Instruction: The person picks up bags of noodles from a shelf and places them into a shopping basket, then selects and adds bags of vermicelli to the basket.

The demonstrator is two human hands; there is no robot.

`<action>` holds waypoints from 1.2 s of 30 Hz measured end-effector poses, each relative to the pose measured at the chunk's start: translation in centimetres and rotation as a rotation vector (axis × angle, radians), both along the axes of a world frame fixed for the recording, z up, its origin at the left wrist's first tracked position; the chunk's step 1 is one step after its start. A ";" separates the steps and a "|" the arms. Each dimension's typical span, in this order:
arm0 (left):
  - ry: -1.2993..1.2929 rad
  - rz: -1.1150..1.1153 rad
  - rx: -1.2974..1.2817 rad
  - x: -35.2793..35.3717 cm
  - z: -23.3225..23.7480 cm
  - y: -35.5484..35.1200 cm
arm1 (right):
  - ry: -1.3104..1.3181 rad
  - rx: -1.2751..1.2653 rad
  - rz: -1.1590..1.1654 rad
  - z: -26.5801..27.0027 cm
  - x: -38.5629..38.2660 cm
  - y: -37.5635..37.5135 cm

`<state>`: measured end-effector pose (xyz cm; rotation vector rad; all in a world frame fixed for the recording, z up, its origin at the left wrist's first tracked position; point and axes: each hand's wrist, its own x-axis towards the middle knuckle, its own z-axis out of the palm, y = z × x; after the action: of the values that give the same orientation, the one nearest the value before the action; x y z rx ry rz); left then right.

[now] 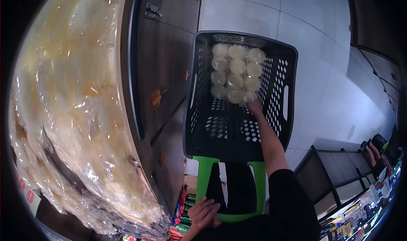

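Inside a dark grey perforated basket (231,150), pale round things in clear plastic wrap (235,82) stand in rows at the far end. My right hand (254,107) reaches down into the basket, its fingers closed at a pale wrapped round item (249,97) at the near right corner of the rows. The fingertips are partly hidden by the item. Lower down, my left hand (205,213) has its fingers curled over the near left corner of the basket's green handle (205,173).
On the left, a large display of plastic-wrapped pale goods (80,71) sits above dark cabinet panels (165,63). Grey floor tiles (318,84) lie right of the basket. A black-framed rack (339,169) and another person's arm (374,153) are at lower right. Colourful packages (185,209) lie below left.
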<state>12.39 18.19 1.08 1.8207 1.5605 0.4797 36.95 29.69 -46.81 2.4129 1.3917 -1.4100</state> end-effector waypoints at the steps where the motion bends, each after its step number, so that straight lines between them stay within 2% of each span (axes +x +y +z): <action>1: 0.003 -0.014 0.000 -0.1 -0.1 -0.1 | -0.036 -0.104 -0.090 -0.8 0.2 0.0; 2: 0.005 -0.027 -0.001 -0.2 0.0 -0.1 | -0.073 -0.209 -0.179 -1.5 0.3 -0.1; 5: 0.094 -0.132 -0.130 -0.4 0.9 0.9 | 0.017 -0.126 -0.146 -0.8 -0.1 0.6; 6: -0.014 -0.102 -0.210 -0.3 1.9 1.5 | 0.020 -0.126 -0.149 -1.9 0.0 0.5; 8: 0.043 -0.134 -0.143 -0.7 0.9 0.9 | -0.172 -0.360 -0.239 -3.9 -0.7 0.2; 9: 0.088 -0.159 -0.073 -0.6 0.6 0.7 | -0.169 -0.362 -0.236 -3.4 -0.6 0.8; 11: 0.098 -0.153 -0.088 -0.3 0.7 0.7 | 0.036 -0.544 -0.435 -1.3 -0.2 2.8; 12: 0.108 -0.149 -0.100 -0.3 0.8 0.8 | 0.040 -0.541 -0.438 -1.1 -0.3 2.9; 14: 0.102 -0.155 -0.097 -0.4 0.7 0.7 | -0.132 -0.408 -0.377 -0.1 -0.6 2.6; 17: 0.087 -0.093 -0.085 0.3 0.8 0.9 | -0.021 -0.288 -0.315 -2.6 0.3 0.4; 18: 0.079 -0.034 -0.073 0.5 0.8 1.0 | -0.019 -0.276 -0.313 -2.8 0.0 -0.2; 19: 0.080 -0.032 -0.059 0.6 0.5 0.5 | -0.106 -0.149 -0.281 -2.9 -0.3 -0.9; 20: 0.065 -0.007 -0.043 0.6 0.1 0.6 | -0.192 -0.018 -0.250 -1.5 -0.7 -0.3; 21: 0.050 0.015 -0.026 0.7 0.3 0.6 | -0.188 0.002 -0.252 0.1 -0.6 0.4; 23: 0.047 0.048 -0.023 1.1 0.7 0.9 | 0.041 -0.149 -0.468 3.8 -0.5 2.2; 24: 0.031 0.067 -0.012 1.2 0.5 0.7 | 0.048 -0.129 -0.462 4.8 -0.5 2.8; 28: 0.022 0.096 0.088 1.3 0.1 -0.1 | -0.183 -0.064 -0.431 8.6 -0.7 4.9; 29: 0.021 0.093 0.105 1.0 0.2 -0.3 | 0.129 -0.042 -0.624 3.2 1.1 3.2; 30: 0.020 0.117 0.133 1.1 0.2 -0.2 | 0.400 -0.068 -0.858 12.3 -0.2 6.1; 31: 0.012 0.144 0.163 1.2 0.3 -0.1 | 0.599 -0.165 -0.927 12.6 1.1 6.5; 32: 0.049 0.198 0.200 1.1 0.3 -0.1 | 0.682 -0.156 -0.987 16.1 1.1 7.1; 33: 0.030 0.181 0.180 1.2 0.4 -0.1 | 0.829 -0.146 -1.036 19.5 0.9 7.4; 35: -0.001 0.185 0.191 0.8 0.9 -0.3 | 0.863 -0.175 -0.808 24.8 2.5 5.8; 36: 0.005 0.173 0.149 0.9 1.1 -0.3 | 1.003 -0.193 -0.865 26.6 2.8 4.5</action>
<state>13.27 17.88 2.16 1.8039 1.7347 0.6889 39.80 34.18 -20.25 2.2805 0.0146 -3.0081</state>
